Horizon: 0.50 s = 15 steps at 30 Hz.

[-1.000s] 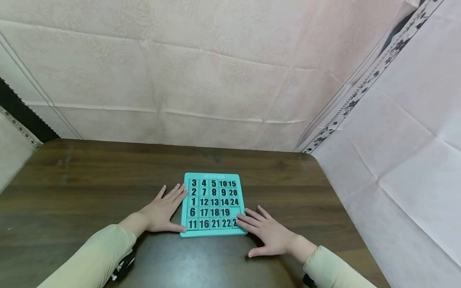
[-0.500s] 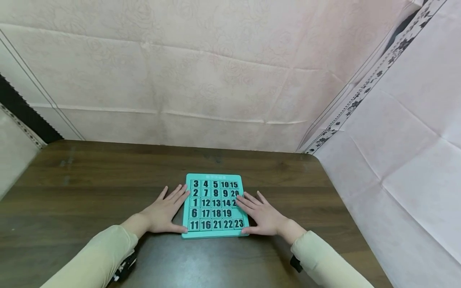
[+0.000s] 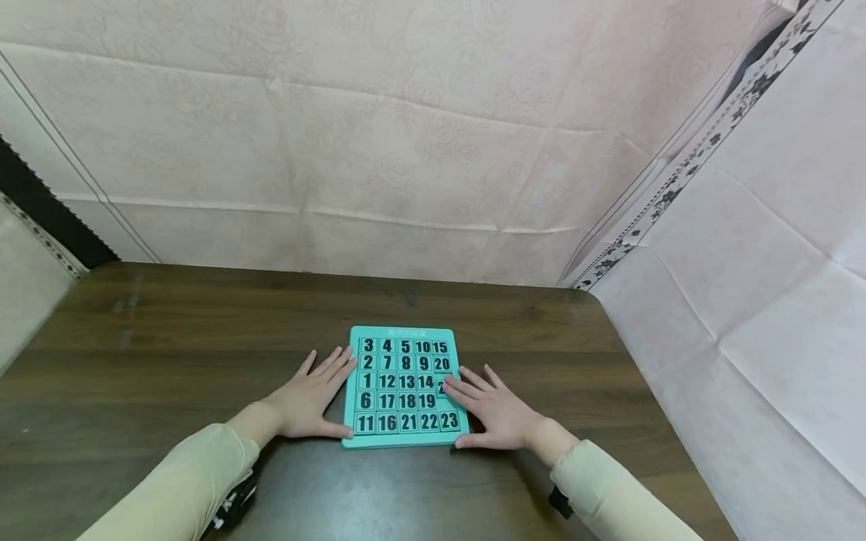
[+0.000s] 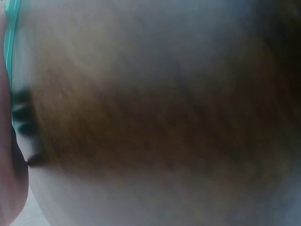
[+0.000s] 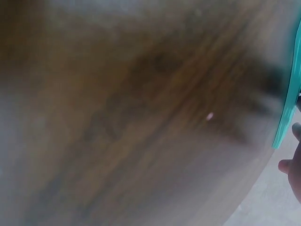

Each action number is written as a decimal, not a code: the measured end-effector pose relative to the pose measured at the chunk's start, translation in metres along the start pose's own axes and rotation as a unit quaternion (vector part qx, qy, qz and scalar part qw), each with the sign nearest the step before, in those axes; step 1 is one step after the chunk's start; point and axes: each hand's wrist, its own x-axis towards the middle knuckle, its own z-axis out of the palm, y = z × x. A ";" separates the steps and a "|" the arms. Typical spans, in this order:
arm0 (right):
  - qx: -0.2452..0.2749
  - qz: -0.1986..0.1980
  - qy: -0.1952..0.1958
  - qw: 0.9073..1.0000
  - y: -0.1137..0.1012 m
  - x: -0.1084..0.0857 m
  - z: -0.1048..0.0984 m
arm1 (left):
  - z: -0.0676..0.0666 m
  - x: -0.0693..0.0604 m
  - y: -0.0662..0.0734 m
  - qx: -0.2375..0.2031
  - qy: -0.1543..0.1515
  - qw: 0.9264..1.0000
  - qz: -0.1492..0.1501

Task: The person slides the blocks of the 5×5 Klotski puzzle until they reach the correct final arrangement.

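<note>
1. Currently framing the turquoise number board between both hands, flat and face up on the wooden table.
2. Touching the board's left edge with the left hand, spreading straight fingers apart and setting the thumb near the lower left corner; clamping nothing.
3. Laying fingertips of the right hand over the right end of the third row, pointing the thumb toward the lower right corner; gripping nothing, with fingers extended and parted.
4. Judging progress: showing number tiles in a five-column grid, running 3, 4, 5, 10, 15 along the top and 11, 16, 21, 22, 23 along the bottom; not following plain counting order, so probably being partway through the rearranging, with sorting remaining.
5. Seemingly showing no numeral at the right end of the fourth row; covering the last tile above too much for telling whether sitting squarely or partway down.
6. Giving the whole grid in the head view alone; offering at the left wrist mostly blurred wood, a strip of board edge and part of the hand.
7. Catching that edge side-on at the right wrist, plus a small pale pink spot on the table, not standing out in the head view.
</note>
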 end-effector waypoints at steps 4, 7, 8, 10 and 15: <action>0.005 -0.005 -0.001 1.000 -0.002 -0.004 0.002 | 0.000 0.000 0.001 -0.004 0.004 1.000 0.003; 0.006 -0.006 -0.001 1.000 -0.003 -0.007 0.004 | -0.001 -0.001 0.001 -0.008 0.007 1.000 0.007; 0.008 -0.006 0.000 1.000 -0.003 -0.008 0.004 | -0.002 -0.001 0.002 -0.006 0.004 1.000 0.004; 0.008 -0.007 -0.001 1.000 -0.004 -0.009 0.005 | -0.002 0.000 0.002 -0.004 0.001 1.000 0.002; 0.017 -0.009 -0.007 1.000 -0.007 -0.014 0.007 | -0.002 0.000 0.002 -0.004 -0.005 1.000 -0.001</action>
